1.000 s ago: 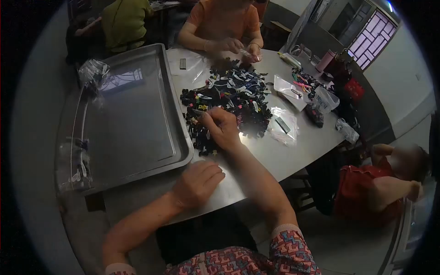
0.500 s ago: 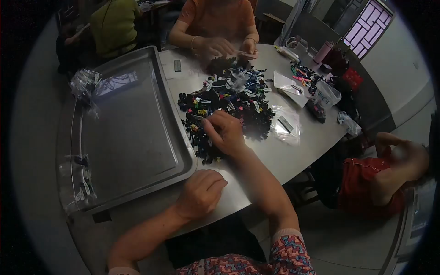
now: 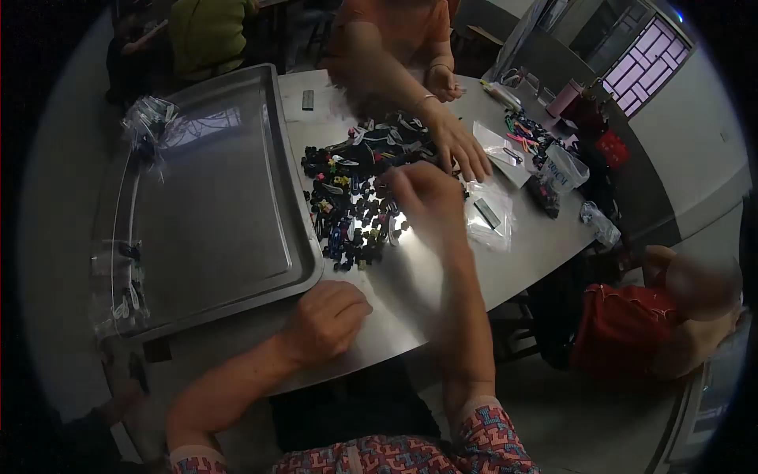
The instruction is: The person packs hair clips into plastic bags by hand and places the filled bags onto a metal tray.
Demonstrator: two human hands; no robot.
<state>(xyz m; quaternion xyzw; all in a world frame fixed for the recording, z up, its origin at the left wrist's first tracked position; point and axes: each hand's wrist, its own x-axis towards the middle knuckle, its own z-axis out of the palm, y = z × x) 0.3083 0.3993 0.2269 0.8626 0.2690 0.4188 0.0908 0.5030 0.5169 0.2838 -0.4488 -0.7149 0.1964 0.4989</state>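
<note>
My left hand (image 3: pixel 328 320) rests on the table edge beside the tray corner, fingers curled closed; anything inside is hidden. My right hand (image 3: pixel 430 197) is over the right side of a pile of small hair clips (image 3: pixel 347 209), its fingers bent and smeared by motion, so I cannot tell whether it holds anything. Most of the clips are black, with some white, yellow and pink ones. Just beyond my right hand, a co-worker's hand (image 3: pixel 459 148) reaches over the pile with fingers spread. That person's other hand (image 3: pixel 444 83) stays near their body.
A large metal tray (image 3: pixel 304 268) lies to the left, with bagged clips (image 3: pixel 150 122) at its far left corner. Clear plastic bags (image 3: pixel 493 229) lie right of the pile under a small grey bar (image 3: pixel 486 213). Another person in red (image 3: pixel 624 324) sits at the right.
My right hand has moved right and away from me. The co-worker's hand has swung out over the pile. The clips lie more spread, with bare tabletop showing where the pile's near right part was.
</note>
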